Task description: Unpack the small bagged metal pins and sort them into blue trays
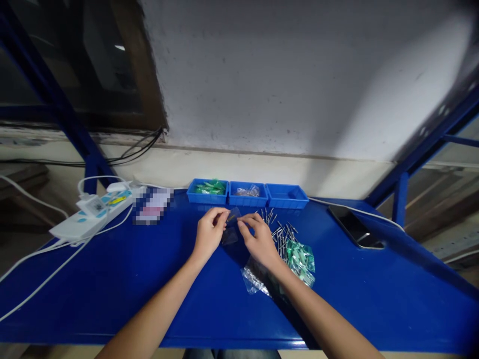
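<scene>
My left hand (210,230) is closed in a pinch on the left edge of a small clear plastic bag (234,215). At the bag's right side are the thumb and fingertips of my right hand (261,240), which also look pinched on it. A thin yellowish thing shows at the bag, too small to name. Below it another clear piece of plastic (229,236) shows over the table. Beside my right hand lies a loose heap of thin metal rods (283,234). Green plastic packets (300,259) lie against the heap, and clear packets (255,277) lie partly under my right wrist.
Three blue bins stand along the back: one with green packets (210,188), one with clear packets (247,191), and a right-hand bin (286,201). A phone (355,228) lies right on the blue table (179,294). A white power strip (84,219) with cables sits left.
</scene>
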The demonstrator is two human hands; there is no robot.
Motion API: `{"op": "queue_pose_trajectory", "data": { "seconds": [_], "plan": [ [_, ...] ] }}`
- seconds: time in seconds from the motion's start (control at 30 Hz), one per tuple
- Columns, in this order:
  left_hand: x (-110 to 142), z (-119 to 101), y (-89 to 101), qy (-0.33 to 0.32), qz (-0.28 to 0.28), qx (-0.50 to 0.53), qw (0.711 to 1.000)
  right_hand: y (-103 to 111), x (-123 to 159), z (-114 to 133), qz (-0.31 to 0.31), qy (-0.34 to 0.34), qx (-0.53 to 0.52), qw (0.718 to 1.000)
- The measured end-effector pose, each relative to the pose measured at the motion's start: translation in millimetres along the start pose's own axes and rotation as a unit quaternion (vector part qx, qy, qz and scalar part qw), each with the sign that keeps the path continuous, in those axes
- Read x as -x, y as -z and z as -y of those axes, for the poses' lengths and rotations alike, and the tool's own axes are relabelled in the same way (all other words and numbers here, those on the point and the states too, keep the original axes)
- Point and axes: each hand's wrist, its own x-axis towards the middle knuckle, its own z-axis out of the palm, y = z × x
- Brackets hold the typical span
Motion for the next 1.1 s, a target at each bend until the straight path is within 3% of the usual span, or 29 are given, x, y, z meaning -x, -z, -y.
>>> {"op": "queue_pose_trajectory", "data": {
  "seconds": [0.13, 0.23, 0.3, 0.47, 0.53, 0.63, 0.73, 0.83, 0.97, 1.1],
  "plan": [
    [5, -3, -2.0, -0.135, 0.048, -0.09, 0.986, 1, -5, 3, 0.029, -0.14, -0.206, 0.968],
    [8, -1, -5.2, -0.154, 0.098, -0.098, 0.978, 4, -6, 4, 0.011, -0.122, -0.209, 0.97],
    [8, 2, -6.1, -0.112, 0.115, -0.067, 0.985, 6, -4, 5, -0.008, -0.07, -0.142, 0.987],
    [1, 9, -3.6, 0.093, 0.096, 0.074, 0.988, 5, 3, 10, -0.007, 0.056, -0.022, 0.998],
    [-1, 11, -2.5, 0.119, 0.095, 0.116, 0.982, 2, 5, 10, 0.008, 0.088, -0.017, 0.996],
    [-4, 13, -1.1, 0.104, 0.077, 0.127, 0.984, 0, 6, 7, 0.007, 0.091, -0.001, 0.996],
    [-6, 13, 1.2, 0.053, 0.016, 0.077, 0.996, 0, 3, 2, -0.018, 0.039, 0.021, 0.999],
    [-2, 10, 2.0, -0.066, -0.04, -0.038, 0.996, 1, -1, 2, -0.002, -0.05, -0.015, 0.999],
    [12, 2, -5.8, -0.239, 0.004, -0.166, 0.957, -1, -1, 8, 0.06, -0.183, -0.221, 0.956],
    [20, -2, -13.6, -0.287, 0.049, -0.21, 0.933, -3, -1, 10, 0.012, -0.213, -0.353, 0.911]
  ]
}}
